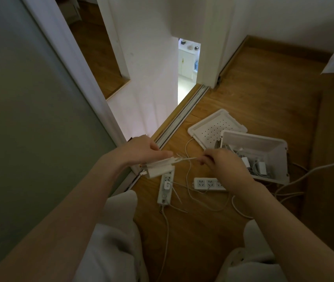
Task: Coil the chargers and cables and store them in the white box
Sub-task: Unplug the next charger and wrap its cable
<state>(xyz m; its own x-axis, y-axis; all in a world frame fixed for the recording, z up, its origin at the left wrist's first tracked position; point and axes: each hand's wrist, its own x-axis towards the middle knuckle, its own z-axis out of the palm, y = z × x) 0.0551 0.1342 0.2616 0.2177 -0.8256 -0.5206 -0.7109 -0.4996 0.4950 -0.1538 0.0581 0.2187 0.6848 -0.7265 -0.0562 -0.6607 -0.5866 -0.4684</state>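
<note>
My left hand (141, 151) grips a white charger block (160, 168) held above the wooden floor. From the block a thin white cable (186, 159) runs right to my right hand (221, 165), which pinches it between the fingertips. The cable's slack loops down to the floor below. The white box (264, 143) stands open at the right, behind my right hand, with several white chargers (260, 167) and cords inside. Its perforated white lid (209, 127) lies flat just behind it.
Two white power strips lie on the floor, one (165, 188) under my left hand, one (204, 183) partly under my right wrist. A thick white cord (304, 176) snakes off right. A sliding-door track (182, 117) and glass door (29, 119) are at left. My knees show below.
</note>
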